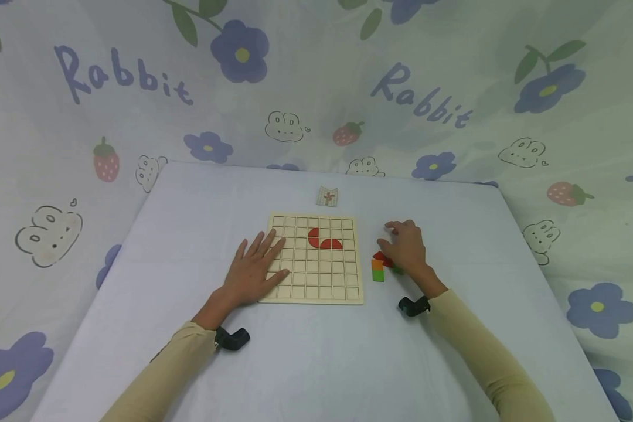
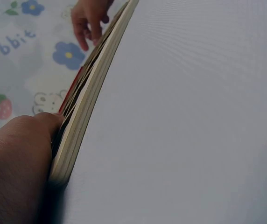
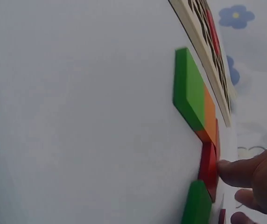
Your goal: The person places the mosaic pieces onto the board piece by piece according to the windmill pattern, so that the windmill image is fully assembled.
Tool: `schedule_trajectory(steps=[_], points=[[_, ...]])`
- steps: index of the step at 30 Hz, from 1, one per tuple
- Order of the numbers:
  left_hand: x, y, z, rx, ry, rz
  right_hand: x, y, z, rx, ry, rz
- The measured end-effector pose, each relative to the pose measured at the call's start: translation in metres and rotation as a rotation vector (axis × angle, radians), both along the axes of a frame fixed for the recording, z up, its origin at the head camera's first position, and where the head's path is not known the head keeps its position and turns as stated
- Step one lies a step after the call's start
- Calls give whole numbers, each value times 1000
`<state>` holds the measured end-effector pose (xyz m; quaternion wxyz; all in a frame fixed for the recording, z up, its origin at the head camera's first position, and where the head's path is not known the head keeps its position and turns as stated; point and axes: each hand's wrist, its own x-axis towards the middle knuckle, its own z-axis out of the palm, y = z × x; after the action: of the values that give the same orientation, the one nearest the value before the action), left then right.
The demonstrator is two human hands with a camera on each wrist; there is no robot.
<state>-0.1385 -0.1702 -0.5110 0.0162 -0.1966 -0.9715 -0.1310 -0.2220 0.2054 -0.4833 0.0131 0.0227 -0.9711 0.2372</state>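
My left hand [image 1: 253, 274] lies with spread fingers on the left side of a wooden grid board [image 1: 316, 289]. Two red curved pieces, one [image 1: 313, 237] beside the other [image 1: 331, 244], rest on the board's upper middle. To the board's right, my right hand [image 1: 407, 249] is over a small group of pieces, its fingers bent and apart. A green piece [image 3: 194, 88] adjoins an orange piece [image 3: 209, 114] in the right wrist view. There the thumb is at a red piece [image 3: 208, 169], and another green piece [image 3: 197, 204] lies nearby. Whether the thumb touches is unclear.
A small patterned square item [image 1: 327, 197] lies behind the board on the white table [image 1: 316, 363]. Patterned cloth [image 1: 316, 70] with flowers, rabbits and strawberries hangs behind and beside the table. A black device is strapped to each wrist.
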Motion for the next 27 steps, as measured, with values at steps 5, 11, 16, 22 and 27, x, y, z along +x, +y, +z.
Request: schedule_trajectory(steps=[5,11,16,22,27], points=[[0,0,1,7,11,2,-7,10,-1,29,-31,-43],[0,0,0,14,9,0,-10,18,-4,27,-8,9],[0,0,-1,5,11,3,-9,19,2,-48,3,38],[0,0,-1,-2,5,3,-11,25,6,-109,-55,57],[1,0,0,-3,3,1,-12,27,6,-150,-122,66]])
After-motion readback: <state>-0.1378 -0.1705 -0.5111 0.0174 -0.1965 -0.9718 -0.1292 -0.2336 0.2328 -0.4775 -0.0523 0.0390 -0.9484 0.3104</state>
